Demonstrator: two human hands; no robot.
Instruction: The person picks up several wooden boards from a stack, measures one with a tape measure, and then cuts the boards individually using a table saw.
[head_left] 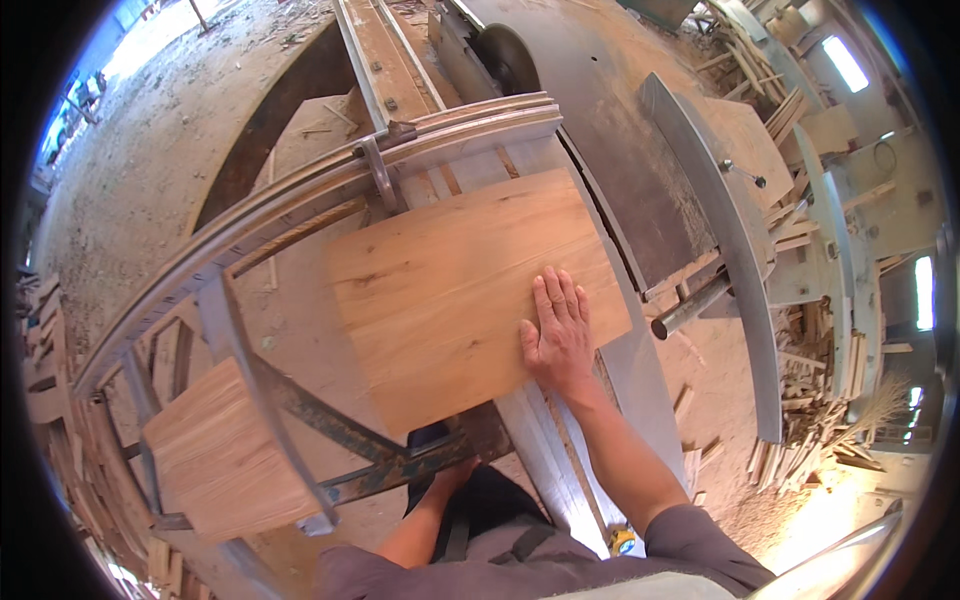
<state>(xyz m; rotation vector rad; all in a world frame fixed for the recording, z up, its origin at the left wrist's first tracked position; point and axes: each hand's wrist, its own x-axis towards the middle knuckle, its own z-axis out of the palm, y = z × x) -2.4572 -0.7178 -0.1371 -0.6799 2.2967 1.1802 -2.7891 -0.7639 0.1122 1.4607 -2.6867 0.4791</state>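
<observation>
A wide wooden board [455, 290] lies on the sliding table [625, 380] of a saw, its far edge just short of the long metal crosscut fence [480, 122]. My right hand [560, 335] rests flat on the board near its right edge, fingers stretched out. Below the board's near edge, close to my body, is my left hand [458, 476]; its fingers are hidden, and what it touches cannot be made out. A metal flip stop [380, 178] sits on the fence by the board's far left corner.
The round saw blade [507, 58] stands beyond the fence. A long rip fence [715, 200] runs along the right. Another board [228, 455] lies on the frame at the left. A yellow tape measure [622, 542] is near my body. Wood offcuts [805, 430] are heaped at right.
</observation>
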